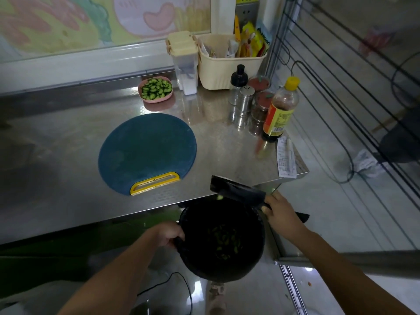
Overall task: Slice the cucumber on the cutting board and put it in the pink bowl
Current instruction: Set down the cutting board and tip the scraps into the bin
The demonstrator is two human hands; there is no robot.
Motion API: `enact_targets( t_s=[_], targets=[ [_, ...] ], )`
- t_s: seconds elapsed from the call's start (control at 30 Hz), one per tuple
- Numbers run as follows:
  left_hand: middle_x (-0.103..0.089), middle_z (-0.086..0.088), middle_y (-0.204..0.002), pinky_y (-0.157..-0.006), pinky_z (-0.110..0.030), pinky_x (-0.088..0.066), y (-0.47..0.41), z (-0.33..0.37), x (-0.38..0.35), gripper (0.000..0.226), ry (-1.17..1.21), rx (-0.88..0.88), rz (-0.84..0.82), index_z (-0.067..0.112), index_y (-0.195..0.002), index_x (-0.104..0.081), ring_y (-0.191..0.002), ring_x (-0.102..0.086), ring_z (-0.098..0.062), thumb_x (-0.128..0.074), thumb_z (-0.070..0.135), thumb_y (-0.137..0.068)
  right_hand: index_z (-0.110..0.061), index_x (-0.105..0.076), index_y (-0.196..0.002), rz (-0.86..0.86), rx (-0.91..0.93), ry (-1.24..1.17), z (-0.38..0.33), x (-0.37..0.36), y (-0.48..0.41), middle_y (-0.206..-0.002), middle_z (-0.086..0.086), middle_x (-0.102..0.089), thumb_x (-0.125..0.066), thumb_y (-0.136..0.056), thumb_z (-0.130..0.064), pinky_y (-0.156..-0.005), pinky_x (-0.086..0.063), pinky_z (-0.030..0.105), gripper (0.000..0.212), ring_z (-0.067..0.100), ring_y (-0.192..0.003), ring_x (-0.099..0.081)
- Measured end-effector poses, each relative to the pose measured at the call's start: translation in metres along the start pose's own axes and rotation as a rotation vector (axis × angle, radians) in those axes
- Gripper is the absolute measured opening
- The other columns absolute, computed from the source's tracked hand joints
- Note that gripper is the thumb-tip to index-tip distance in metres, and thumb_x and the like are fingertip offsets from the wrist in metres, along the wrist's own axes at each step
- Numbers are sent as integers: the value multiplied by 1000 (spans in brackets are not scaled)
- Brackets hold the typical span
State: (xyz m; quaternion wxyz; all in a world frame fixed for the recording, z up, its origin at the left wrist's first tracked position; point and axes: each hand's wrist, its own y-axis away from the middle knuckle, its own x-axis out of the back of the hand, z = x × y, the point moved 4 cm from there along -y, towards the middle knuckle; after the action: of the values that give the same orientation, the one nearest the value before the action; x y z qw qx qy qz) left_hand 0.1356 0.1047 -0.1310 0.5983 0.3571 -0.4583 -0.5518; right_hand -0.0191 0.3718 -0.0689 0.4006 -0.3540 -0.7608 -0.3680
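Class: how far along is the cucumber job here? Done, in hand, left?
Done: slices fill the pink bowl; the cutting board looks bare. In hand: right hand holds the knife over the bin, left hand grips its rim. Left: likely only tidying.

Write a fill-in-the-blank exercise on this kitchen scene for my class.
1. The cucumber slices lie in the ____ bowl.
2. The blue cutting board has a ____ handle.
3. The right hand holds the knife at the ____ bin, which the left hand grips.

Missing words: pink, yellow, black.
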Motion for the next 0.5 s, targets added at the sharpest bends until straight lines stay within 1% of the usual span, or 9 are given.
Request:
enact_targets(
  t_s=[0.07,0.1,0.17,0.23,0.3,0.33,0.37,0.43,0.5],
  targets=[
    [-57,-12,-83,-49,-24,-54,0,-1,0,18,-8,1,4,3,-79,-54,-71,-58,-21,-47,-10,-90,2,-63,-98,-17,67,18,6,-7,17,-100,19,-55,-51,-89,-10,-73,-43,37,19,37,-88,-56],
    [-56,-13,-83,-48,-24,-54,0,-1,0,18,-14,-1,9,2,-79,-54,-70,-59,-22,-46,-10,-89,1,-64,-92,-22,76,33,11,-11,26,-95,18,-56,-51,-85,-13,-67,-41,35,21,36,-82,-57],
    [-56,-13,-81,-46,-24,-53,-3,-1,-1,19,-25,-7,19,3,-78,-54,-68,-58,-22,-46,-11,-89,-2,-65,-86,-39,53,27,23,-20,41,-88,15,-57,-51,-77,-17,-61,-38,34,22,34,-74,-57],
    [-55,-12,-78,-44,-24,-52,-6,-1,-4,20,-49,-17,34,3,-76,-53,-65,-57,-21,-47,-11,-88,-2,-65,-89,-48,-3,-14,34,-28,51,-88,15,-57,-50,-77,-19,-63,-38,34,25,32,-74,-56],
    [-55,-12,-76,-45,-25,-51,-13,1,-9,19,-83,-29,52,3,-76,-53,-64,-56,-22,-48,-11,-87,-3,-63,-99,-70,-78,-73,44,-34,59,-93,14,-58,-45,-82,-23,-69,-41,35,32,31,-82,-55],
    [-55,-12,-76,-46,-25,-51,-18,2,-12,18,-98,-36,58,3,-77,-54,-63,-56,-21,-49,-11,-86,-4,-62,-103,-89,-109,-106,48,-36,63,-95,13,-60,-45,-87,-23,-72,-43,36,30,31,-86,-57],
    [-55,-11,-76,-45,-24,-51,-24,2,-17,17,-117,-40,62,5,-78,-53,-63,-56,-20,-50,-11,-85,-7,-61,-104,-112,-143,-146,53,-40,66,-95,12,-62,-48,-91,-21,-73,-44,36,23,30,-88,-58],
    [-56,-9,-74,-46,-24,-53,-40,0,-29,19,-141,-29,71,8,-75,-51,-61,-57,-20,-52,-9,-84,-16,-59,-94,-160,-198,-205,65,-49,71,-83,3,-62,-52,-93,-15,-68,-42,32,7,22,-80,-58],
    [-55,-13,-72,-48,-30,-55,-62,-6,-45,18,-100,-19,80,4,-74,-50,-67,-62,-29,-52,-11,-83,-23,-53,-86,-188,-264,-234,79,-60,73,-75,0,-58,-52,-94,-13,-63,-39,27,12,18,-72,-54]
  ],
)
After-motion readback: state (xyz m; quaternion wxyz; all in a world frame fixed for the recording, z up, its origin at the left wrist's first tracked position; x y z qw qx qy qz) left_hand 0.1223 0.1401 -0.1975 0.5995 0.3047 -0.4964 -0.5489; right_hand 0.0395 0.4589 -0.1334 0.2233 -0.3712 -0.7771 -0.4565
